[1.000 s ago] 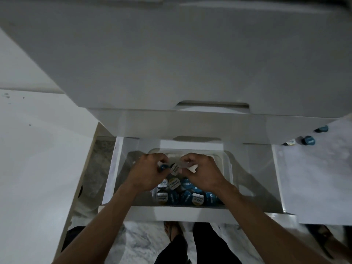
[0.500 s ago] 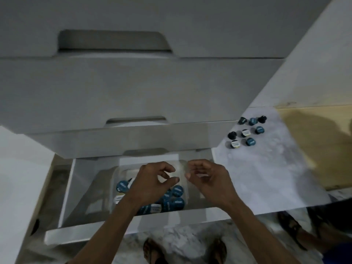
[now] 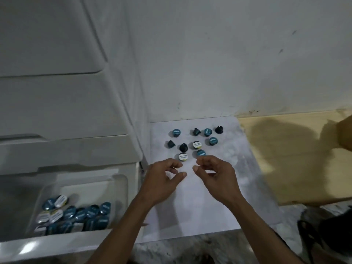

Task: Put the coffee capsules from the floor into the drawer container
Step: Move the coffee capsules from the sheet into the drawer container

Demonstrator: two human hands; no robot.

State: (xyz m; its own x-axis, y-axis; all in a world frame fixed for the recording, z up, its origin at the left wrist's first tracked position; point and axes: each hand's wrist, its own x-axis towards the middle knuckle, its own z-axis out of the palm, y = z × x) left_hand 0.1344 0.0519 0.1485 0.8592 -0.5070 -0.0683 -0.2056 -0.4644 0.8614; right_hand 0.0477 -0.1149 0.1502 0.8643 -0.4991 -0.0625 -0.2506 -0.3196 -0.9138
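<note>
Several coffee capsules [image 3: 196,144], blue, black and white-topped, lie scattered on a white sheet [image 3: 200,206] on the floor by the wall. My left hand [image 3: 164,179] and my right hand [image 3: 215,173] hover just in front of the nearest capsules, fingers curled and apart, holding nothing. The left fingertips are close to a white-topped capsule [image 3: 183,156], the right ones close to a blue capsule [image 3: 201,153]. At lower left the open drawer [image 3: 57,244] holds a clear container [image 3: 122,185] with several capsules [image 3: 76,214] piled in it.
White closed drawer fronts [image 3: 57,103] stack above the open drawer. A white wall [image 3: 209,54] rises behind the sheet. Yellowish board [image 3: 295,159] covers the floor to the right, and a dark object [image 3: 327,231] lies at lower right.
Both hands have left the drawer container, where they let go of capsules, and moved right over the sheet. The view has swung right, so the floor capsules now sit mid-frame.
</note>
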